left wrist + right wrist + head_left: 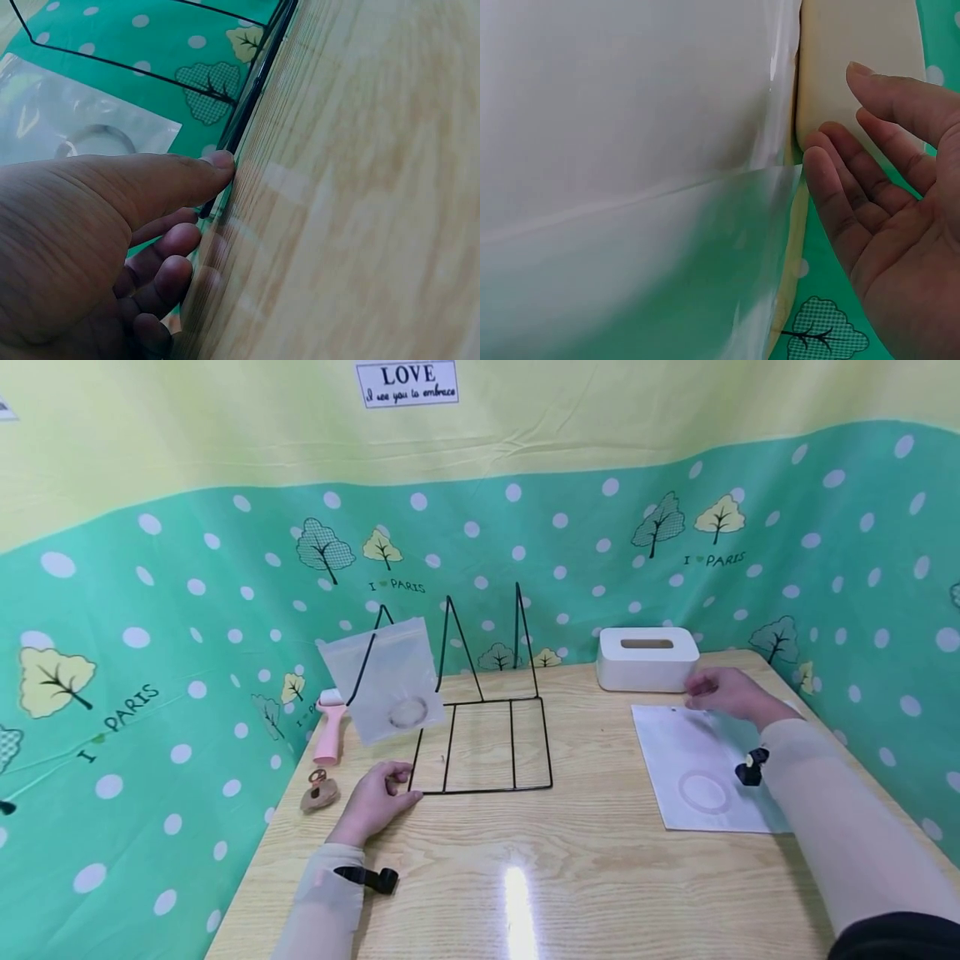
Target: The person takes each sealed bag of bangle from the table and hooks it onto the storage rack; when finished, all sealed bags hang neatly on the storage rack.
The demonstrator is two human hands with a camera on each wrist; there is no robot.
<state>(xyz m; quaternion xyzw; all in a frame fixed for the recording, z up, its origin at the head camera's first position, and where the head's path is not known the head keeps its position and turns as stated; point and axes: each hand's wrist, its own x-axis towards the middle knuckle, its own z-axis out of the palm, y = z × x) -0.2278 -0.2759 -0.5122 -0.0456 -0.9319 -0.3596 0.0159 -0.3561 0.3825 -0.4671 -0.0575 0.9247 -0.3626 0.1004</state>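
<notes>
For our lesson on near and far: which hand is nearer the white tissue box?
Right. The right hand is beside the near right corner of the tissue box; the left hand is farther off, at the near left corner of the wire rack.

A tabletop booth (240, 539); patterned cloth (585, 539) hangs around a wood-grain table (600, 860).

The black wire rack (480, 790) looks like smooth metal. The translucent rectangular bag (382, 672) and the large whitish flat pouch (667, 772) seem plastic, the pouch glossy. The pale wood-grained bench (600, 860) also shines.
</notes>
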